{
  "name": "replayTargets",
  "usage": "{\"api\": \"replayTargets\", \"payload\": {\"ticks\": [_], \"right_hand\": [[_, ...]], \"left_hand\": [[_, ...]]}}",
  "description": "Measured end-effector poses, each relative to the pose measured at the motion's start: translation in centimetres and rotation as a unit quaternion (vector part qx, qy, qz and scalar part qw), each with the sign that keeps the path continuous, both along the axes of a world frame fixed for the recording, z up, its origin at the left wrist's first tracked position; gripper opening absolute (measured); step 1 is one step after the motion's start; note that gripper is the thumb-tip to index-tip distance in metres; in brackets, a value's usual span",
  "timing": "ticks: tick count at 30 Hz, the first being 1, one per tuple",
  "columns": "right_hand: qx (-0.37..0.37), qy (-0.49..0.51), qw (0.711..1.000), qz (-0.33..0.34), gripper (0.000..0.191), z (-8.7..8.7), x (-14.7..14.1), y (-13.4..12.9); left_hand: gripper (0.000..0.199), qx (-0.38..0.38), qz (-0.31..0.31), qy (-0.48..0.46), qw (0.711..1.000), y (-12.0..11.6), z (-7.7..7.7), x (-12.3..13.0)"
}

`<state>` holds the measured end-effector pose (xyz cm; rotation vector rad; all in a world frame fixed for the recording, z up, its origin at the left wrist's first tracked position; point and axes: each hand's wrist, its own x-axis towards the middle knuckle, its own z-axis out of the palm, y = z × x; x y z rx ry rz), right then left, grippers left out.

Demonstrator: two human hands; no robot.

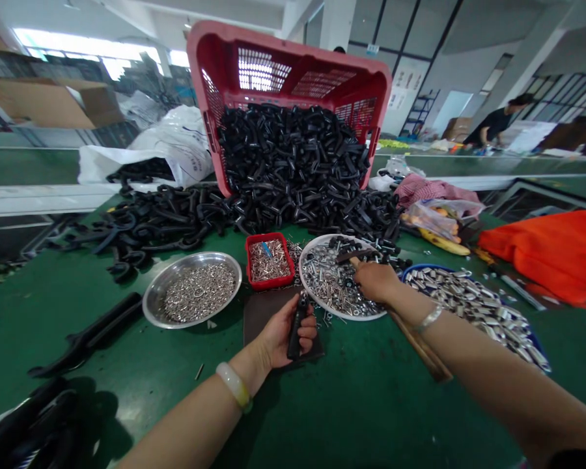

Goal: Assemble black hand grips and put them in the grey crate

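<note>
My left hand [288, 332] is closed around a black handle part [297, 332], held upright above a dark square pad [258, 319]. My right hand [375, 280] grips a hammer [420, 345] near its head, over the white tray [305, 286] of mixed metal pins and black bits. The hammer's wooden shaft runs back under my right forearm. Between the hands and the crate stands a red tray [270, 283] of small pins with a blue item on them. A steel bowl [150, 312] of small metal pieces lies left of the pad.
A pink-red crate [293, 49] spills black parts [293, 150] across the back. Black handles [102, 329] lie at left. On the right are a blue tray [542, 358] of metal sleeves, a banana [444, 242] and orange cloth [557, 254]. A person [498, 124] works far behind.
</note>
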<state>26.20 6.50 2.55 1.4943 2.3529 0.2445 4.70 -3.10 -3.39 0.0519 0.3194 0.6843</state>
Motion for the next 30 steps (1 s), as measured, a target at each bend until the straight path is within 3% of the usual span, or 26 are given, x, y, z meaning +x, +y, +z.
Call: {"api": "replayTargets", "payload": {"ticks": [5,10,17,19,22,25,27,30], "right_hand": [[0.003,-0.008,1.000,0.008,0.031,-0.8,-0.4,-0.2],[-0.007,0.019,0.999,0.035,0.020,-0.6,1.0,0.0],[0.024,0.102,0.994,0.004,0.018,-0.5,1.3,-0.1],[0.026,0.194,0.980,0.026,0.015,-0.5,0.4,-0.8],[0.013,0.365,0.925,0.101,0.011,-0.7,-2.0,-2.9],[0.018,0.452,0.881,0.142,0.022,-1.4,-4.9,-5.3],[0.032,0.455,0.875,0.161,0.030,-1.9,-6.3,-6.3],[0.066,0.427,0.886,0.167,0.025,-2.3,-7.1,-6.6]], "left_hand": [[0.032,0.003,-0.001,-0.018,1.000,-0.2,-0.1,-0.1],[0.032,0.003,-0.003,-0.026,1.000,-0.1,-0.2,-0.1],[0.033,0.008,-0.012,-0.032,0.999,0.2,-0.4,-0.1],[0.034,0.010,-0.016,-0.035,0.999,0.2,-0.5,-0.1],[0.034,0.010,-0.021,-0.038,0.999,0.3,-0.7,0.0],[0.036,0.010,-0.017,-0.040,0.999,0.4,-0.9,0.0],[0.037,0.013,-0.004,-0.038,0.999,0.4,-1.0,0.0],[0.037,0.024,0.015,-0.012,1.000,0.3,-0.9,0.2]]}}
